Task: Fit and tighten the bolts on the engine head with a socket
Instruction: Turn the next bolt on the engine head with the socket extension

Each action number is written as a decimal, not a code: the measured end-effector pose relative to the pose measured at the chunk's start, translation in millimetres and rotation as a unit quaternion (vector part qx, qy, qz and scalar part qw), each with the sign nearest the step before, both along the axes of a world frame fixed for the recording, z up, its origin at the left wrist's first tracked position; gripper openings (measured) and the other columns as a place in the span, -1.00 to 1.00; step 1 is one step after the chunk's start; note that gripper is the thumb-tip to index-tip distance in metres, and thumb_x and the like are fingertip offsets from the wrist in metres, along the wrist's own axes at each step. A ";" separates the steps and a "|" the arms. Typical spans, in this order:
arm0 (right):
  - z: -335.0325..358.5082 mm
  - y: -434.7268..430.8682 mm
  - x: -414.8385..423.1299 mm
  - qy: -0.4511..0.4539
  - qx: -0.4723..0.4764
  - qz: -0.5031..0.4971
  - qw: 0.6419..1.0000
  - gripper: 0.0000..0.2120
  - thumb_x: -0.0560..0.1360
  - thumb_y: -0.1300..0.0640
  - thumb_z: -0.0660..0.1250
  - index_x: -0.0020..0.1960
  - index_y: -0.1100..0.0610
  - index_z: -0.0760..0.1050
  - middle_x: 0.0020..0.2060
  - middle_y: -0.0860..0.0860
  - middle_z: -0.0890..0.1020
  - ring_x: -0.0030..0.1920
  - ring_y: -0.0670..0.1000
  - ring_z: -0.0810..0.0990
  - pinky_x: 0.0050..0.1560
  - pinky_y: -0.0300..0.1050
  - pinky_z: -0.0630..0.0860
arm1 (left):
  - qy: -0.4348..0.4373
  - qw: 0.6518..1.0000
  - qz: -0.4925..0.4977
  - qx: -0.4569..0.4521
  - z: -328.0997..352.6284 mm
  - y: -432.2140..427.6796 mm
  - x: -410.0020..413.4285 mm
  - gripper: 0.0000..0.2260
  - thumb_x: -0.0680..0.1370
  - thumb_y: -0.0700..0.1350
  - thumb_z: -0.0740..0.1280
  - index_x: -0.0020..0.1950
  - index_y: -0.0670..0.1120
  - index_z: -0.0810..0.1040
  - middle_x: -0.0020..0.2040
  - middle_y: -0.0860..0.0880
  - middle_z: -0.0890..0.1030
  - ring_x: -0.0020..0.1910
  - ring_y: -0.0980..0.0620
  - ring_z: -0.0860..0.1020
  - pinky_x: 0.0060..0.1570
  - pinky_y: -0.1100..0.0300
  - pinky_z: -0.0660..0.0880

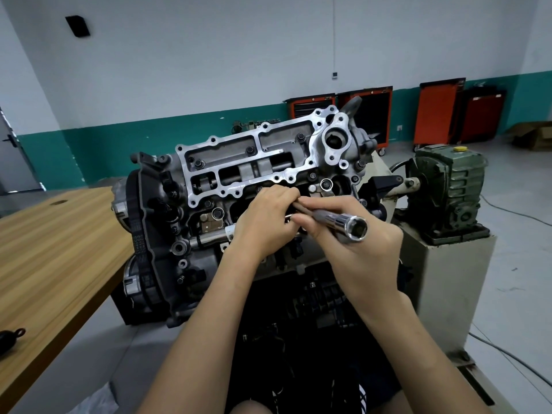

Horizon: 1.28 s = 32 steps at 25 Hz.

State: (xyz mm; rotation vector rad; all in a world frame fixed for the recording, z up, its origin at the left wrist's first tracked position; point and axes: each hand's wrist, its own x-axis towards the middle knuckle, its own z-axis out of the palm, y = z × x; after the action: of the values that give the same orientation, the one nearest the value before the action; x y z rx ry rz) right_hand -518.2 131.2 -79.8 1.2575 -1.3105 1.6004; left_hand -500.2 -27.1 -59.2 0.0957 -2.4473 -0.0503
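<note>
Just in front of the engine head [248,162], the right hand [361,255] curls round a chrome socket [348,227] while the left hand [263,219] pinches its dark shaft [301,209]. The edge of the bench [44,249] lies close left of the engine head; behind it, open floor [507,162] reaches orange tool carts [439,112].

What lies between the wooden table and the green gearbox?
In the head view, the engine head lies between the wooden table and the green gearbox.
</note>
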 end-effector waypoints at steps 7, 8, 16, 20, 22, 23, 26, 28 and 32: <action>-0.4 -1.7 -2.3 -0.005 0.020 -0.021 1.000 -0.80 0.38 0.33 0.51 -0.01 0.30 0.63 -0.17 0.05 0.71 -0.21 -0.02 0.66 -0.17 -0.20 0.57 | 0.005 1.000 -0.009 0.021 2.3 1.8 1.7 -0.86 0.42 -0.15 0.30 -0.22 0.03 0.35 -0.20 0.10 0.43 -0.15 0.09 0.33 -0.23 0.31 0.14; 0.2 -1.4 -1.8 -0.017 0.004 -0.012 1.000 -0.80 0.39 0.22 0.51 -0.03 0.30 0.63 -0.20 0.06 0.70 -0.23 -0.02 0.66 -0.20 -0.17 0.57 | -0.003 1.000 0.004 0.012 1.9 0.6 0.6 -0.91 0.43 -0.15 0.29 -0.18 -0.03 0.37 -0.17 0.06 0.46 -0.13 0.05 0.35 -0.23 0.29 0.11; -1.6 -1.7 -3.2 0.040 0.040 -0.036 0.998 -0.73 0.38 0.48 0.45 0.05 0.31 0.62 -0.06 0.02 0.68 -0.09 -0.04 0.65 -0.02 -0.35 0.53 | 0.016 0.999 -0.015 0.050 2.4 3.6 3.1 -0.77 0.41 -0.16 0.28 -0.30 0.13 0.31 -0.28 0.18 0.40 -0.22 0.21 0.28 -0.21 0.46 0.24; -6.1 -1.4 1.8 0.002 0.033 0.002 0.999 -0.75 0.43 0.40 0.43 0.11 0.29 0.59 0.01 0.02 0.67 -0.02 -0.01 0.66 0.02 -0.26 0.55 | 0.008 1.000 -0.005 0.029 -0.9 -0.7 0.0 -0.88 0.41 -0.16 0.28 -0.21 0.02 0.36 -0.19 0.11 0.44 -0.14 0.11 0.36 -0.22 0.38 0.23; -6.8 -4.1 2.8 0.019 0.072 0.002 0.997 -0.68 0.42 0.52 0.37 0.15 0.34 0.56 0.08 0.07 0.64 0.11 -0.06 0.61 0.18 -0.30 0.49 | 0.027 0.998 -0.012 0.053 -0.1 -0.1 1.7 -0.87 0.40 -0.17 0.26 -0.21 0.06 0.36 -0.21 0.15 0.41 -0.19 0.19 0.30 -0.19 0.51 0.25; -5.1 -3.9 0.7 0.025 0.075 -0.009 0.997 -0.69 0.40 0.52 0.39 0.12 0.34 0.58 0.04 0.08 0.66 0.06 -0.05 0.62 0.14 -0.32 0.50 | 0.024 0.998 -0.013 0.051 0.5 0.4 1.8 -0.88 0.41 -0.16 0.26 -0.21 0.06 0.37 -0.21 0.15 0.41 -0.19 0.19 0.29 -0.18 0.50 0.24; -0.2 -1.8 -3.5 0.006 0.027 -0.023 0.999 -0.82 0.42 0.30 0.49 0.01 0.29 0.63 -0.14 0.05 0.70 -0.20 0.02 0.66 -0.16 -0.22 0.55 | -0.001 1.000 0.001 0.014 0.2 -0.2 -0.5 -0.89 0.43 -0.15 0.28 -0.21 -0.01 0.36 -0.19 0.07 0.45 -0.12 0.05 0.37 -0.24 0.30 0.14; -1.7 -2.3 -0.4 0.005 0.020 -0.018 1.000 -0.83 0.45 0.30 0.45 0.04 0.30 0.62 -0.07 0.06 0.70 -0.08 -0.03 0.66 -0.06 -0.25 0.56 | 0.001 1.000 0.003 0.023 -1.0 -1.8 -1.0 -0.95 0.43 -0.14 0.27 -0.19 -0.05 0.41 -0.18 0.06 0.49 -0.12 0.04 0.40 -0.27 0.30 0.16; -3.2 -4.0 2.1 0.024 0.056 -0.038 0.997 -0.73 0.41 0.51 0.41 0.08 0.33 0.60 -0.03 0.09 0.69 -0.03 -0.07 0.64 0.05 -0.29 0.55 | 0.024 0.999 -0.008 0.042 -1.3 -1.6 0.6 -0.90 0.42 -0.14 0.26 -0.18 0.07 0.40 -0.20 0.19 0.42 -0.14 0.19 0.32 -0.25 0.40 0.22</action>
State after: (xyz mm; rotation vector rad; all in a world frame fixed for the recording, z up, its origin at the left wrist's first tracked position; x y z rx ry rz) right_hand -516.2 127.2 -83.0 1.2887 -1.4180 1.4523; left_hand -499.6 -28.7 -60.6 0.1103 -2.3981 -0.1612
